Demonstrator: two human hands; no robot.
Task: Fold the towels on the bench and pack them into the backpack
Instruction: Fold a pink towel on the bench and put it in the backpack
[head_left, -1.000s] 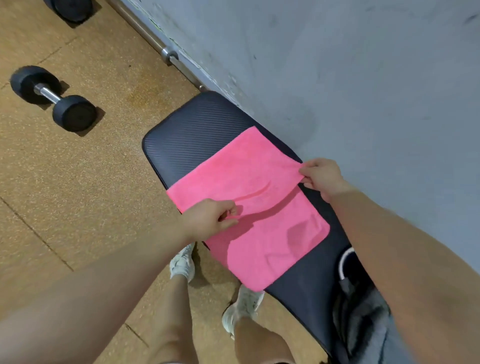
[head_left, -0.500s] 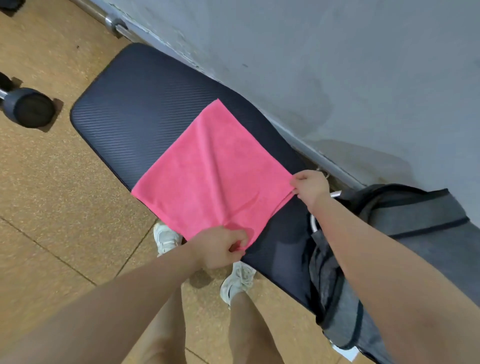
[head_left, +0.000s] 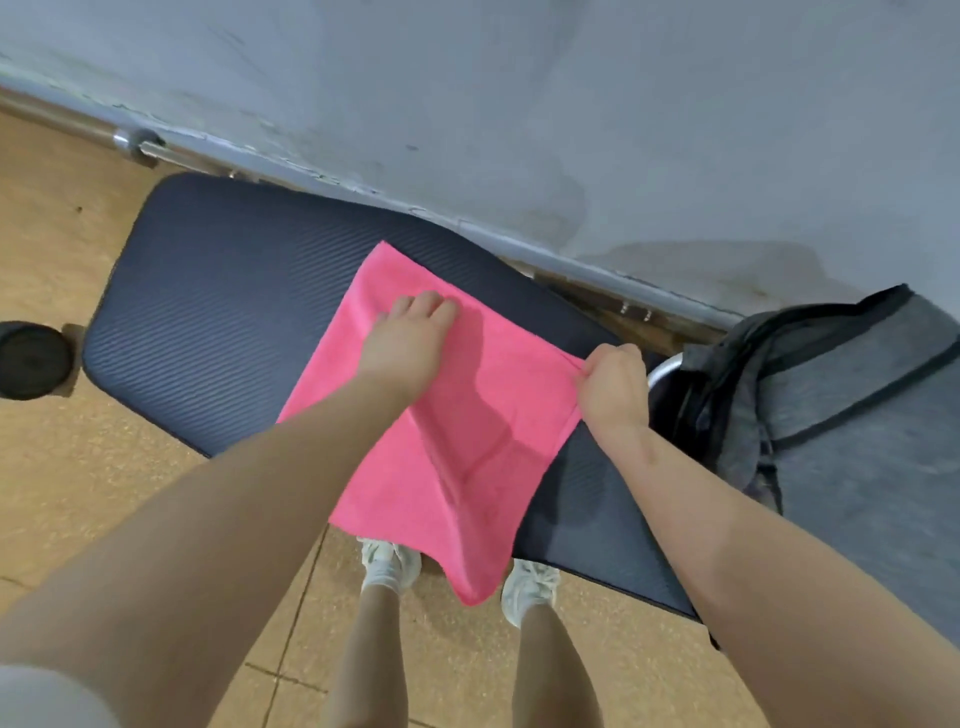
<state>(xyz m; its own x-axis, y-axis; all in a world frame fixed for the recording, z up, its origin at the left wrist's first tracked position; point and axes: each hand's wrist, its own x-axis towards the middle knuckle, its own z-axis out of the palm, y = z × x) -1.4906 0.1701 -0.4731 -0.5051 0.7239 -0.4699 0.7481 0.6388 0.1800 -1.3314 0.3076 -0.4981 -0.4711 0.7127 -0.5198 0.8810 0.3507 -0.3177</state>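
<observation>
Head view. A pink towel (head_left: 457, 441) lies folded once on the padded desk (head_left: 218, 322), one corner hanging over the near edge. The left hand (head_left: 405, 348) rests on its far part, fingers (head_left: 426, 304) fairly straight, pressing the cloth flat. The right hand (head_left: 613, 389) pinches the towel's right corner with curled fingers. A grey backpack (head_left: 857, 415) sits at the desk's right end, just beside that hand. A dumbbell (head_left: 31, 358) lies on the floor at left. Judged progress: early, one fold made, further folding and packing remaining; only one towel is visible. No legible writing or brand appears.
</observation>
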